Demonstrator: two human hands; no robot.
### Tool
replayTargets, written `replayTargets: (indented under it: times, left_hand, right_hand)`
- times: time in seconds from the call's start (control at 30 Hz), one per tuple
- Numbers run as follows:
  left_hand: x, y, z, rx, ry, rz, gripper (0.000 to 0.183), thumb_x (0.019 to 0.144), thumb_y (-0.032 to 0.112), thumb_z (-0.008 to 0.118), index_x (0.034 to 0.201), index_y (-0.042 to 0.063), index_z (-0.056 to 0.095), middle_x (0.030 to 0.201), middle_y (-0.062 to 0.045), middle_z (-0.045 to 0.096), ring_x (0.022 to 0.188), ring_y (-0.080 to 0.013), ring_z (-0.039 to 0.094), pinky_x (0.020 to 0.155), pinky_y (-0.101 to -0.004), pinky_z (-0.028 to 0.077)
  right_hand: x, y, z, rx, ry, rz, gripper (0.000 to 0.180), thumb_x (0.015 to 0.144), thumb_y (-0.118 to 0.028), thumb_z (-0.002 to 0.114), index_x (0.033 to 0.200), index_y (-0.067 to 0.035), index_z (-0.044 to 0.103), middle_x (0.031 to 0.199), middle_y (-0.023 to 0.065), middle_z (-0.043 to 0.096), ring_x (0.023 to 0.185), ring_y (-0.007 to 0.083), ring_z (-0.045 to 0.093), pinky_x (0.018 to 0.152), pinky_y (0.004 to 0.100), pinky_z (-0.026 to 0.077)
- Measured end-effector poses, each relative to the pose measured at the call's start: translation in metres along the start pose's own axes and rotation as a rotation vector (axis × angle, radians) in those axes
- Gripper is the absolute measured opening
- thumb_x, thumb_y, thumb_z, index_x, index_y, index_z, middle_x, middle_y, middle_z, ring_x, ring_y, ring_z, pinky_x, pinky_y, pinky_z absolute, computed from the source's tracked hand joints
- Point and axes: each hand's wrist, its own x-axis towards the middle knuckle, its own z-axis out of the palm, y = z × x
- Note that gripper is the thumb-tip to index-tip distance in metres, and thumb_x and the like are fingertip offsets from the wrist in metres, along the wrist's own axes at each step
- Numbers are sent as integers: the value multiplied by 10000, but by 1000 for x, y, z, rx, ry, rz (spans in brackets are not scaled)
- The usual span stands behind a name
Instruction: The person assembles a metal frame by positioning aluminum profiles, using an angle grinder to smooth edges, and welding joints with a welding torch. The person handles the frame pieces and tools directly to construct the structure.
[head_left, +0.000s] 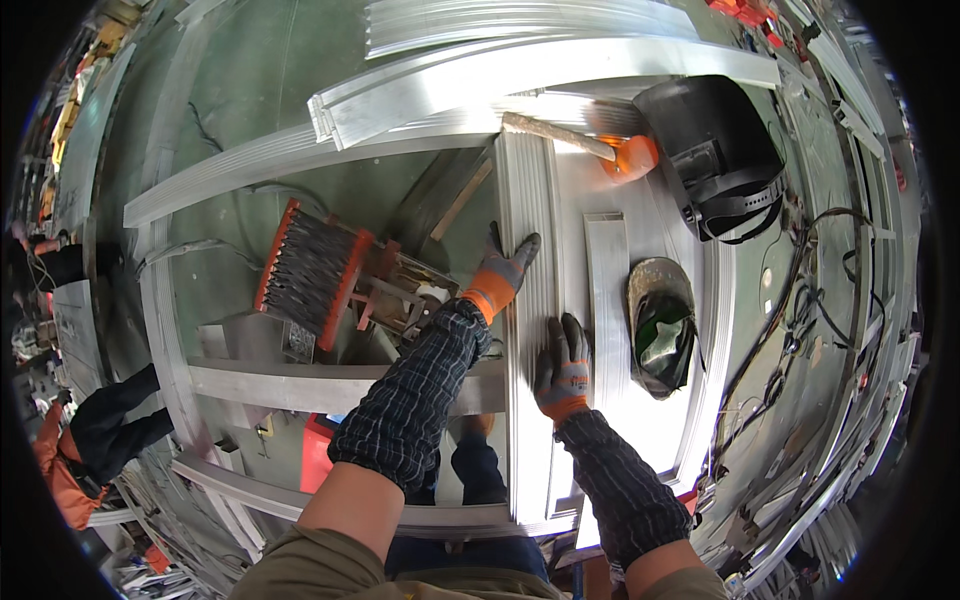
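My left hand (504, 271), in an orange and grey work glove, rests against the left edge of a ribbed aluminium profile (531, 202), thumb and fingers spread. Lower down, my right hand (564, 367), gloved alike, lies along the profile's right side with its fingers pointing away from me. Whether either hand grips the metal cannot be told. The profile spans a metal frame. To its right are a loose flat aluminium bar (606, 285) and a worn cap (660, 322). Beyond them lies a hammer with an orange head (630, 157) and a wooden handle.
A black welding helmet (712, 150) sits at the frame's far right corner. Long aluminium profiles (525, 71) lie across the far side. A red-ended rack (315, 270) stands left, below the frame. Cables (795, 300) run along the right floor. Another person (82, 457) is at the left.
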Motion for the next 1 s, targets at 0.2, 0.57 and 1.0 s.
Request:
replayTargets:
  times: [0.2, 0.57, 1.0]
  left_hand:
    - [4, 9, -9, 994, 105, 29, 941, 932, 428, 779, 1563, -81, 301, 1402, -191, 642, 1283, -274, 641, 1128, -397, 484]
    - [-182, -46, -35, 1038, 234, 527, 763, 1019, 122, 674, 1657, 234, 271, 1531, -212, 471, 1342, -292, 585, 1013, -301, 545]
    - [-308, 114, -98, 1182, 438, 514, 979, 806, 285, 910, 1555, -43, 372, 1443, -206, 572, 1295, -303, 587, 1063, -385, 506]
  right_hand:
    - [-2, 0, 1, -6, 9, -8, 574, 956, -114, 565, 1520, -39, 492, 1565, 281, 428, 1433, 500, 422, 1201, 552, 358]
    - [-7, 2, 3, -25, 13, 2, 598, 947, -72, 562, 1539, -69, 478, 1597, 266, 403, 1457, 479, 405, 1217, 510, 361]
    - [74, -51, 24, -348, 28, 108, 989, 842, -419, 766, 1629, -37, 306, 1671, 272, 291, 1517, 518, 277, 1251, 570, 258]
